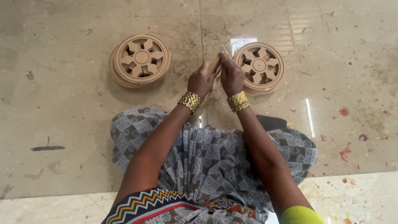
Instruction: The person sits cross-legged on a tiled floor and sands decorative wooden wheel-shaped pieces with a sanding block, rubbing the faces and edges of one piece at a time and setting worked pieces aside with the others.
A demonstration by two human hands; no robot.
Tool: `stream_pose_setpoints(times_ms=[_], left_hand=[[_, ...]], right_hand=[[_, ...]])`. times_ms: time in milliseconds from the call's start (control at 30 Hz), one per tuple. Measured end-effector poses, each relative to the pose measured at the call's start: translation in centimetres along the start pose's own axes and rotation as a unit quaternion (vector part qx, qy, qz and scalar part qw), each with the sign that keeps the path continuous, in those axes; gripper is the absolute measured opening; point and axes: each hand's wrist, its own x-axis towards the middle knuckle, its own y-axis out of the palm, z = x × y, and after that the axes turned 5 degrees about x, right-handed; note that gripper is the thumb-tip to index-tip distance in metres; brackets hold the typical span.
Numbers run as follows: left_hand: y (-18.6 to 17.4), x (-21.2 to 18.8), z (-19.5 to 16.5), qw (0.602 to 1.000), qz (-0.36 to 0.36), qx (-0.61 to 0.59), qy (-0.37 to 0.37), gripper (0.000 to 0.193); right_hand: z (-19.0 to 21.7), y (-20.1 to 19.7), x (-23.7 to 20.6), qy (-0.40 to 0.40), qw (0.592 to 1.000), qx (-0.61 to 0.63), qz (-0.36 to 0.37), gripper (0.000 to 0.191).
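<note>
As held, thin wooden cutout piece (214, 66): likely light, stiff, snappable; your left hand (202, 81) and right hand (231, 74) fingers clamp its edges.

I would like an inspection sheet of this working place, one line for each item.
Surface: polished stone floor, with red and dark stains.
Job's things: thin tan wooden piece between both hands; two round wooden wheel stacks, left and right.
Clutter: small dark object by the knee.
Grippers: left hand and right hand both closed on the piece; gold bangles on the wrists.
Cables: nothing seen.
Surroundings: patterned cloth over the lap.
</note>
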Motion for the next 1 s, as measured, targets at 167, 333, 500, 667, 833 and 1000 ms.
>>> stream_pose_setpoints(times_ms=[167,333,500,667,833,1000], left_hand=[[-0.4,0.0,-0.2,1.0,0.008,-0.025,0.013,0.04],[-1.4,-1.0,0.1,0.999,0.031,-0.013,0.022,0.045],[-0.9,0.0,1.1,0.997,0.068,0.025,-0.017,0.036],[-1.2,-1.1,2.6,0.998,0.056,0.023,0.004,0.023],[-2.5,-2.6,2.2,0.998,0.018,-0.053,0.01,0.051],[-3.5,-3.5,1.5,0.995,-0.014,-0.095,0.024,0.043]], right_hand=[[0.0,-0.9,0.1,-0.207,0.977,-0.041,-0.035,0.034],[-0.4,-1.3,-0.1,0.113,0.991,0.058,0.036,0.039],[0.2,0.1,-1.2,0.009,0.998,0.064,0.027,0.048],[-0.1,2.1,-2.5,-0.169,0.984,-0.057,-0.02,0.056],[-3.3,1.9,-2.7,0.133,0.989,0.063,0.018,0.043],[-5.6,1.4,-2.5,0.306,0.913,0.266,0.055,0.029]])
